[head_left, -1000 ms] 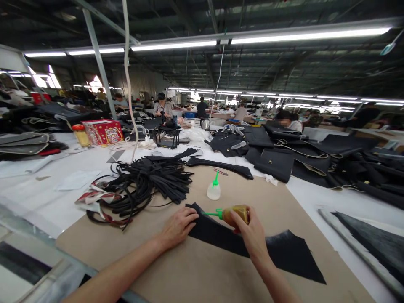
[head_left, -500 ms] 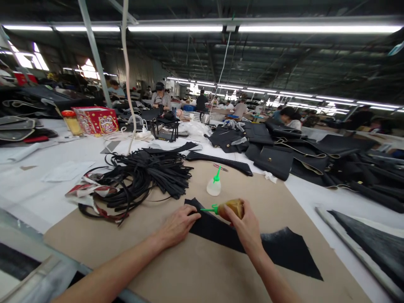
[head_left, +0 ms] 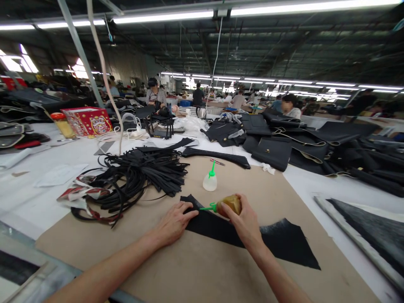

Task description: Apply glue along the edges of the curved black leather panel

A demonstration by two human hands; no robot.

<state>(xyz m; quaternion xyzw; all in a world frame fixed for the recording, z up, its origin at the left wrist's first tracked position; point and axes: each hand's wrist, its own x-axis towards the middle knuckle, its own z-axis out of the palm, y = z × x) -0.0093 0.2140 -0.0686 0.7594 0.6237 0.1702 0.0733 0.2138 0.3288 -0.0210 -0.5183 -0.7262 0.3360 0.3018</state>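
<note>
A long curved black leather piece [head_left: 284, 246] lies on a brown cardboard sheet [head_left: 202, 273] in front of me. My left hand [head_left: 174, 221] rests with fingers flat on the piece's left end, pressing it down. My right hand [head_left: 241, 221] grips a small amber glue bottle [head_left: 232, 203] with a green nozzle. The nozzle tip points left at the leather's upper edge, just by my left fingertips. A second, whitish glue bottle [head_left: 210, 182] with a green nozzle stands upright behind.
A heap of black straps [head_left: 142, 176] lies to the left, with black bag panels [head_left: 274, 153] piled at the right. A red box [head_left: 86, 121] and a jar [head_left: 61, 125] stand far left. Other people work at tables behind.
The view has drifted so the table sits slightly higher and further left. Both hands keep their hold; the nozzle stays at the leather's left end near my left fingers.
</note>
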